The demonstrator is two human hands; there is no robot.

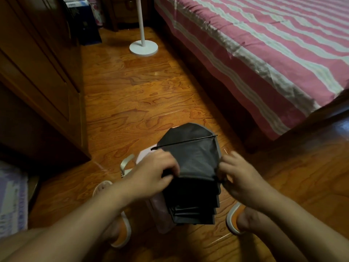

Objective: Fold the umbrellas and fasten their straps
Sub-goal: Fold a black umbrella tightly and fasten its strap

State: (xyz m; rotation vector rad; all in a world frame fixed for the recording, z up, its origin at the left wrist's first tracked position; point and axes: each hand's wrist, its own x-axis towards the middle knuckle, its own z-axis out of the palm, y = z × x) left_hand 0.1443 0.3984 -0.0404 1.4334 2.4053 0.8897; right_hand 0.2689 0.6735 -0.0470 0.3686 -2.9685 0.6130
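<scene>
Here the dark umbrella (190, 167), half gathered, shows one rib (184, 142).

The umbrella (190, 157) is dark grey, close to black, with a paler grey band along its curved edge and a thin black rib (184, 142) crossing it. At its nine o'clock lies a second umbrella (160, 210) in pale pink, with a cream strap (125, 164). The floor (132, 95) is glossy orange-brown wood with swirling darker grain. At two o'clock the bedspread (273, 44) carries pink and pale grey-white stripes. The lamp base (143, 47) at twelve o'clock is plain white. The wardrobe (37, 72) at ten o'clock is dark brown. The slippers (235, 217) are orange inside with white rims.
</scene>
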